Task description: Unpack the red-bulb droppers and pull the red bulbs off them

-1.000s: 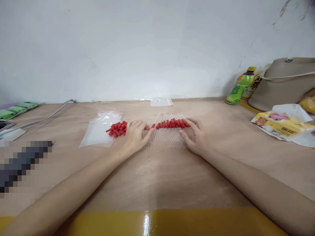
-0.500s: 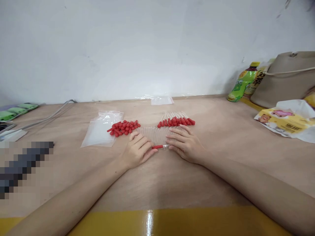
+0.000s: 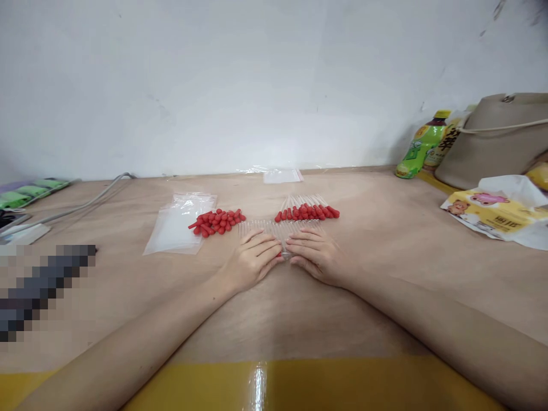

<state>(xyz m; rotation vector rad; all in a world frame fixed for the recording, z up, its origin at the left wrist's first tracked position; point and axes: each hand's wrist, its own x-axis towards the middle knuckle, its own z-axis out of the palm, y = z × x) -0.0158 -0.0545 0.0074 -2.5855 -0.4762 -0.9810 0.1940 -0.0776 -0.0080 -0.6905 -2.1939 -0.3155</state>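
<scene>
My left hand (image 3: 256, 260) is closed around a red rubber dropper bulb, of which only a sliver shows between thumb and fingers. My right hand (image 3: 317, 255) faces it, fingers curled together on the end of a clear glass dropper tube (image 3: 285, 255) that meets the bulb. Under and beyond both hands lies a row of clear glass tubes (image 3: 269, 228), side by side. Loose red rubber bulbs (image 3: 217, 221) are heaped just left of the row. Behind my right hand, several droppers with red bulbs (image 3: 306, 212) lie with their glass stems pointing away.
Clear plastic bags (image 3: 177, 225) lie flat at the left, and a small bag (image 3: 282, 176) lies by the wall. A green bottle (image 3: 422, 145), a beige bag (image 3: 496, 140) and a yellow tissue pack (image 3: 496, 208) are at the right. A grey cable (image 3: 94, 200) runs along the left.
My left hand has moved right with the red bulb, closing the gap to my right hand. The bulb and tube between them are now mostly covered by fingers.
</scene>
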